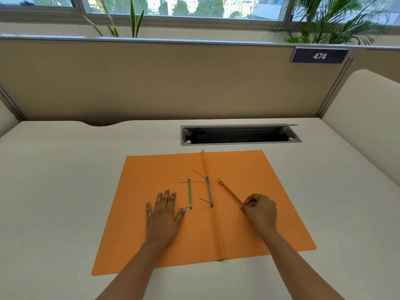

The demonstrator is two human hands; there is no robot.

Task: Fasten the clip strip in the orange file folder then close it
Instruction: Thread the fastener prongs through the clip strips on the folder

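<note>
The orange file folder lies open and flat on the white desk, its spine fold running down the middle. My left hand rests flat on the left leaf with fingers spread, its thumb beside a green-gold fastener bar. A grey metal fastener base with thin prongs sticking up sits along the spine. My right hand pinches the near end of a loose gold clip strip, which slants up and left over the right leaf.
An open cable tray slot is set in the desk just beyond the folder. A beige partition with a "474" plate stands behind. A cream chair back rises at the right.
</note>
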